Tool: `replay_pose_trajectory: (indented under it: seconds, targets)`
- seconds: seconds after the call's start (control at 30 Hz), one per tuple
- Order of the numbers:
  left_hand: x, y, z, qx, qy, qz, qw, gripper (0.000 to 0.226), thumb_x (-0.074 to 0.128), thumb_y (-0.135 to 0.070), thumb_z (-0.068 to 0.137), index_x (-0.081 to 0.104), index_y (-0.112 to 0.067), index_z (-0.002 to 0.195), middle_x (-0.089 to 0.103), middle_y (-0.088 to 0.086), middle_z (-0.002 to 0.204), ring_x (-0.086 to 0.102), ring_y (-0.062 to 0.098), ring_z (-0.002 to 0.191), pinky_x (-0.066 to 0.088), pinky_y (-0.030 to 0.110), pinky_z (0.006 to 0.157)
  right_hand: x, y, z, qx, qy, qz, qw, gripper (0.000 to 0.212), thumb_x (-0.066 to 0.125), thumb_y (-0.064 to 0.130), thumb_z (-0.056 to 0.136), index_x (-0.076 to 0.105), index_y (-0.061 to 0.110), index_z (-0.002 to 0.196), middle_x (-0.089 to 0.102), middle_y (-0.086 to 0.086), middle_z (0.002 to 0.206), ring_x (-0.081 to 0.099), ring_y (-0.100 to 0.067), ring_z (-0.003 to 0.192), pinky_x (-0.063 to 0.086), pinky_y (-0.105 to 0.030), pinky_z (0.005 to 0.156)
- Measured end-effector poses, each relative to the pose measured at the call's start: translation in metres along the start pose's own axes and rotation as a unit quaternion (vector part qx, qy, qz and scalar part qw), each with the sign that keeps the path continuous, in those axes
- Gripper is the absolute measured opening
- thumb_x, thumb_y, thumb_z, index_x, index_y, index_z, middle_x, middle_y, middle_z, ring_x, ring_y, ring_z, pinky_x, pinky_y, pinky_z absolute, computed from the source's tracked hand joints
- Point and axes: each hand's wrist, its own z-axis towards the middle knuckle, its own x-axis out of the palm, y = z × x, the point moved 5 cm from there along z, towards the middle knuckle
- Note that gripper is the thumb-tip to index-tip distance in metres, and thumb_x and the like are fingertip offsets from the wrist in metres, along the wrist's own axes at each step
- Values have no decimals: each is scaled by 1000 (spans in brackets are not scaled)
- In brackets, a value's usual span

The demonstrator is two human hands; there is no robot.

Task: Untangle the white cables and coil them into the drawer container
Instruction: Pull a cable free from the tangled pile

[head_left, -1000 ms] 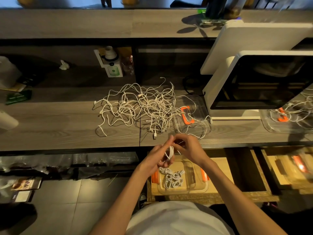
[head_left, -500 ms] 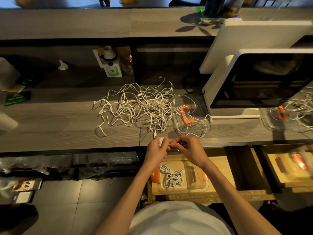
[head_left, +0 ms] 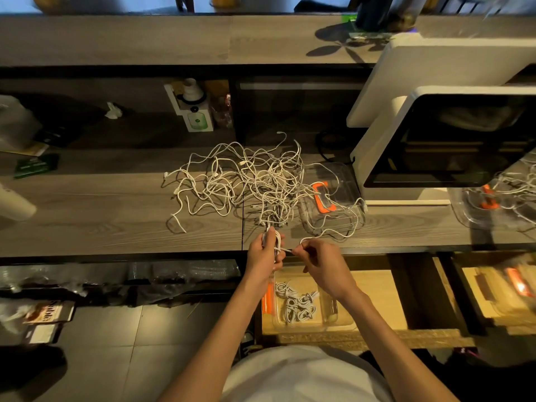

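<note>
A big tangle of white cables (head_left: pixel 246 181) lies on the wooden counter. At the counter's front edge my left hand (head_left: pixel 262 253) grips a small white cable coil (head_left: pixel 274 237). My right hand (head_left: pixel 320 264) pinches the free end of that same cable just right of the coil. Below my hands, in the open wooden drawer (head_left: pixel 385 300), stands a clear container with orange clips (head_left: pixel 268 303); several coiled white cables (head_left: pixel 297 304) lie inside it.
The clear lid with an orange latch (head_left: pixel 327 198) rests on the counter right of the tangle. A white monitor (head_left: pixel 446 140) stands at the right, with another clear container of cables (head_left: pixel 499 204) below it. A second open drawer (head_left: pixel 499 291) is at far right.
Both hands have risen from over the drawer to the counter's front edge. The coil in my left hand now stands upright, and my right hand has drawn the cable's end out to the right.
</note>
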Motion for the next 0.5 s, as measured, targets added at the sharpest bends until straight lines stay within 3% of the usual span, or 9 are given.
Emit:
replay_pose_trajectory:
  seconds: [0.07,0.17,0.27,0.37,0.43,0.5]
  targets:
    - [2,-4,-1,5,-9,-1,1000,33,44,-37,107,60,-10,96,50,-1,65,38,8,47,25,18,39,0,4,-2,-8,-6,-6,1000,8,64,23,102,69,18,97,67,16,80,64,4,68,52,-20,64]
    - [5,-3,-2,10,-7,22,1000,33,43,-38,107,60,-11,97,53,2,75,42,5,49,31,16,42,-3,13,-4,-10,-20,-1,1000,11,63,24,102,66,14,99,71,4,88,69,-8,71,61,-38,65]
    - [12,2,-1,-26,-3,20,999,37,44,-43,106,62,-11,108,63,4,81,54,11,60,43,20,48,-8,28,-5,-20,-24,64,997,11,60,20,104,60,10,102,72,-2,86,72,-12,67,62,-36,59]
    - [16,6,0,-67,-7,-8,998,37,45,-44,105,63,-13,114,67,7,86,62,18,72,47,27,59,-6,38,-3,-54,-13,89,994,5,60,16,104,59,11,102,72,0,85,72,-8,72,59,-25,65]
    - [14,8,2,-76,-14,-26,997,38,45,-44,105,62,-13,118,70,10,94,66,21,82,51,33,66,-5,38,-1,-63,-2,116,991,5,66,14,100,62,12,103,73,1,87,73,-10,78,60,-25,71]
    - [11,9,1,-83,-27,-43,995,41,44,-42,105,61,-8,121,69,8,89,64,19,76,48,30,60,-5,37,-1,-70,3,134,988,7,69,11,98,66,13,104,74,3,89,75,-12,82,63,-30,77]
